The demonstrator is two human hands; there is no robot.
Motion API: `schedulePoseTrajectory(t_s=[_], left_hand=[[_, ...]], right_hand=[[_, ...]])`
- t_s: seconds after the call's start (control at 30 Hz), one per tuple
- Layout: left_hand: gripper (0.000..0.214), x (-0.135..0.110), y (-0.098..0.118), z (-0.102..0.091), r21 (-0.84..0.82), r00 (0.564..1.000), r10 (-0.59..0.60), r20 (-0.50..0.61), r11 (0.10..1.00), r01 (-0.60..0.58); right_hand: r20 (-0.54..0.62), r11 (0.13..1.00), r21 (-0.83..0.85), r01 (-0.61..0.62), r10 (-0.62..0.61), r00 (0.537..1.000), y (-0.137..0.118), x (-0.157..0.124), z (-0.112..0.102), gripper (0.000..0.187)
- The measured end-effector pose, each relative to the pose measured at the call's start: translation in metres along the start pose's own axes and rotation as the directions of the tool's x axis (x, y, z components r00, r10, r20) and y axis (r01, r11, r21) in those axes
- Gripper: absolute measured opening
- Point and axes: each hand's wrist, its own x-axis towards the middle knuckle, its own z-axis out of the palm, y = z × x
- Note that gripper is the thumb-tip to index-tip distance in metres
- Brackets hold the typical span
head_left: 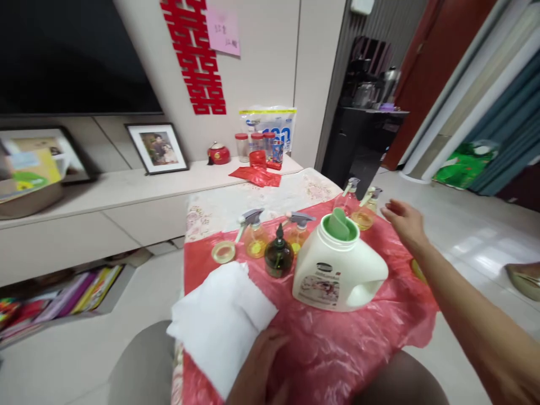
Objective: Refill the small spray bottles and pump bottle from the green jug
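Note:
My left hand (259, 365) lies flat at the near edge of a small table, touching the corner of a white folded cloth (219, 323) on the red plastic sheet (337, 349). My right hand (403, 222) reaches out over the table's right side, fingers loosely apart and holding nothing, close to two small spray bottles (363, 205). A large white detergent jug with a green cap (337, 264) stands in the middle. A dark green pump bottle (278, 253) and two more yellow spray bottles (255, 233) stand left of it.
A tape roll (223, 251) lies by the left spray bottle. A long low cabinet (126, 191) behind holds framed photos, jars and red packets. Books sit on the floor under it at left. A dark cabinet with kettles stands at the back right.

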Motion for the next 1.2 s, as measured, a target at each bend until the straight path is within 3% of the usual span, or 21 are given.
schedulePoseTrajectory(t_s=[0.1, 0.17, 0.23, 0.37, 0.53, 0.73, 0.87, 1.07, 1.2], left_hand=[[0.047, 0.028, 0.021, -0.032, -0.054, 0.999, -0.025, -0.023, 0.998, 0.024], [0.043, 0.056, 0.026, -0.046, -0.023, 0.983, -0.068, -0.170, 0.998, 0.065], [0.056, 0.086, 0.022, -0.052, 0.015, 0.953, -0.065, -0.296, 0.997, 0.073], [0.079, 0.135, 0.002, -0.039, 0.046, 0.951, -0.090, -0.297, 0.993, 0.108], [0.093, 0.162, -0.013, -0.019, 0.080, 0.954, -0.159, -0.253, 0.980, 0.184], [0.087, 0.169, -0.016, -0.007, 0.052, 0.940, -0.192, -0.283, 0.975, 0.214], [0.079, 0.167, -0.017, 0.003, 0.006, 0.930, -0.186, -0.316, 0.980, 0.198], [0.081, 0.160, -0.014, 0.008, -0.013, 0.894, -0.207, -0.397, 0.975, 0.220], [0.091, 0.146, -0.015, 0.008, 0.008, 0.903, -0.220, -0.370, 0.971, 0.239]], right_hand=[[-0.022, 0.994, 0.110, 0.029, -0.027, 0.999, -0.011, -0.057, -0.036, 0.051], [-0.034, 0.991, 0.131, 0.032, -0.028, 0.999, -0.020, -0.104, -0.060, 0.055], [-0.007, 0.994, 0.113, 0.002, -0.001, 1.000, -0.027, -0.152, -0.080, 0.061], [0.012, 1.000, 0.025, -0.006, 0.006, 1.000, -0.034, -0.232, -0.108, 0.062], [0.164, 0.998, -0.031, 0.061, -0.055, 0.985, -0.018, -0.294, -0.122, 0.050], [0.385, 0.996, 0.092, -0.014, -0.023, 0.922, 0.011, -0.336, -0.107, 0.039], [0.458, 0.986, 0.160, -0.038, -0.040, 0.888, 0.006, -0.349, -0.088, 0.035], [0.518, 0.979, 0.162, 0.120, -0.188, 0.834, -0.017, -0.350, -0.064, 0.029], [0.545, 0.972, 0.166, 0.169, -0.233, 0.806, -0.023, -0.346, -0.057, 0.028]])
